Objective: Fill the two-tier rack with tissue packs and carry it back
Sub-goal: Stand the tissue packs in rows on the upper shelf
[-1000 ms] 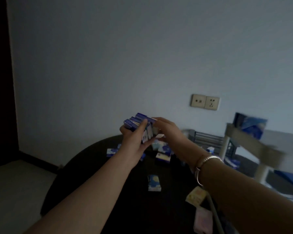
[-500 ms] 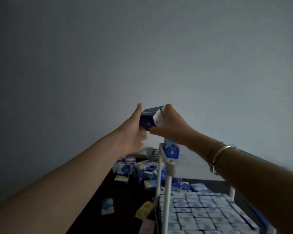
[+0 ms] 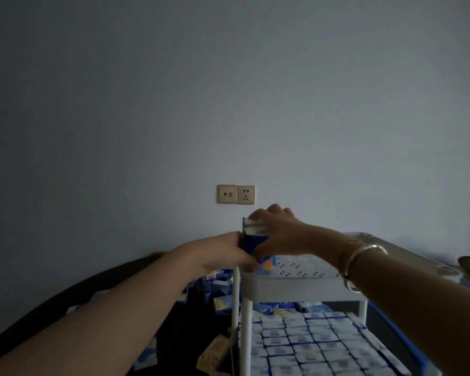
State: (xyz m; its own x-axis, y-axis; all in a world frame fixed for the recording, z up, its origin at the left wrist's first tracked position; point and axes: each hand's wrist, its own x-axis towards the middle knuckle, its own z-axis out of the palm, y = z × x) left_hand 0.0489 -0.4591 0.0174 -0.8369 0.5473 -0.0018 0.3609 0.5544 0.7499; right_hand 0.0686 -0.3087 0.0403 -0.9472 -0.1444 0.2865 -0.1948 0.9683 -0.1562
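Blue tissue packs (image 3: 251,241) are being pinched between both hands, left hand (image 3: 223,253) and right hand (image 3: 278,230), over the near-bare upper tier (image 3: 301,270); lower tier (image 3: 310,346) below appears full.

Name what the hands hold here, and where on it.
Both hold a stack of tissue packs: left hand on its left side, right hand over its top and right side, at the top shelf corner.
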